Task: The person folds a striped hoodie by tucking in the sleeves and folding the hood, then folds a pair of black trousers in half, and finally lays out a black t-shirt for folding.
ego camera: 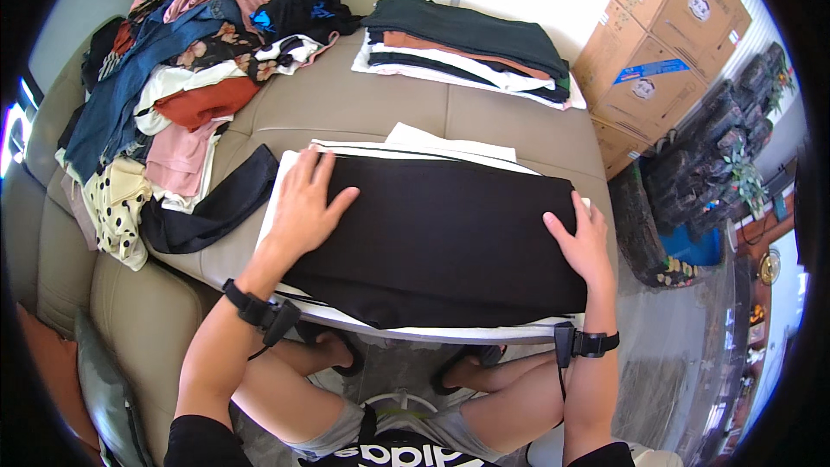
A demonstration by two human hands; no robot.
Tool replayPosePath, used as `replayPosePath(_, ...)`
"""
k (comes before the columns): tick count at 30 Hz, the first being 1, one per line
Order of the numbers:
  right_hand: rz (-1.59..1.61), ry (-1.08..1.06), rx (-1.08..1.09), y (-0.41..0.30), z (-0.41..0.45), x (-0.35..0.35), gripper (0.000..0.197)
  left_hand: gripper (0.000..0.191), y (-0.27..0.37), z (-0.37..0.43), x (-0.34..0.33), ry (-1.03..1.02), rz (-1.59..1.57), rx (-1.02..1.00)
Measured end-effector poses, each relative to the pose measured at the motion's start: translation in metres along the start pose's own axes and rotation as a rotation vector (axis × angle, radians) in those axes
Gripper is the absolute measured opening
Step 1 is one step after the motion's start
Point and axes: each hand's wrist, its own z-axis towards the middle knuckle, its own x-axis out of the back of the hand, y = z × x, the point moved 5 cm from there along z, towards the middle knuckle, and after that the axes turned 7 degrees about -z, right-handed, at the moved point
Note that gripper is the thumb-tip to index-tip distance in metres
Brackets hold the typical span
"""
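Observation:
A black folded garment (441, 240) lies before me in a wide, flat rectangle. White folded cloth (454, 143) shows beneath it along the far, left and near edges. My left hand (306, 204) rests on the left end, its thumb over the black fabric and its fingers towards the far left corner. At the right end, my right hand (583, 233) lies along the edge, with the thumb on top and the fingers pointing away from me. Neither hand grips the fabric. What lies under the white cloth is partly hidden.
A loose heap of mixed clothes (188, 58) covers the left of the beige leather seat (337, 107), with a black garment (214, 217) trailing from it. A folded stack (467, 45) sits at the back. Cardboard boxes (668, 32) and a rock fountain (700, 175) stand to the right.

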Motion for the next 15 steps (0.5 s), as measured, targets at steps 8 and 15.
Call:
replayPosePath(8, 0.508, -0.183, -0.406, 0.057, -0.033, 0.018, 0.09, 0.059, -0.077, -0.022, 0.03, 0.116, -0.237, 0.334)
replayPosePath(15, 0.826, -0.346, -0.423, 0.055, -0.047, 0.009, 0.089, 0.066, -0.079, -0.04, 0.034, -0.231, -0.339, 0.636)
